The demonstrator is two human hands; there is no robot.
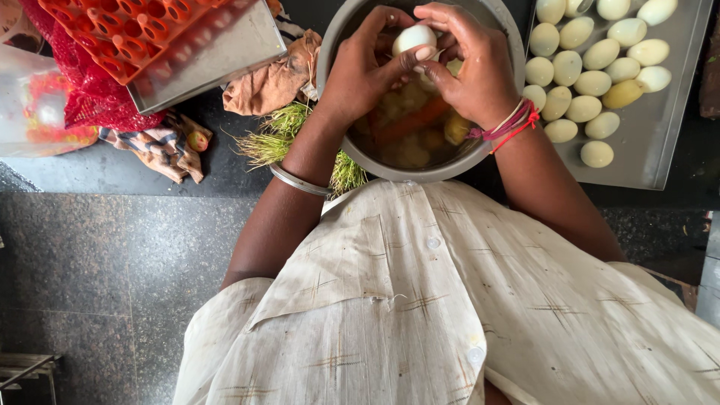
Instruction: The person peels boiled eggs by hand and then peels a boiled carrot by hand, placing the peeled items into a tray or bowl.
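Egg (415, 37) half peeled, pinched between left hand (365, 64) and right hand (474, 64) over pot (330, 52); many peeled eggs (592, 54) on tray (660, 142); more left in water.

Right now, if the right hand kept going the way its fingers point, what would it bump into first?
The right hand points leftward, with the egg already at its fingertips. Just past that is the left hand, also on the egg.

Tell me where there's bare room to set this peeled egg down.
Bare metal shows on the steel tray: its near-right corner, below the peeled eggs. Dark counter is free in front of the rags. Crowded: the pot, where both hands hold the egg.
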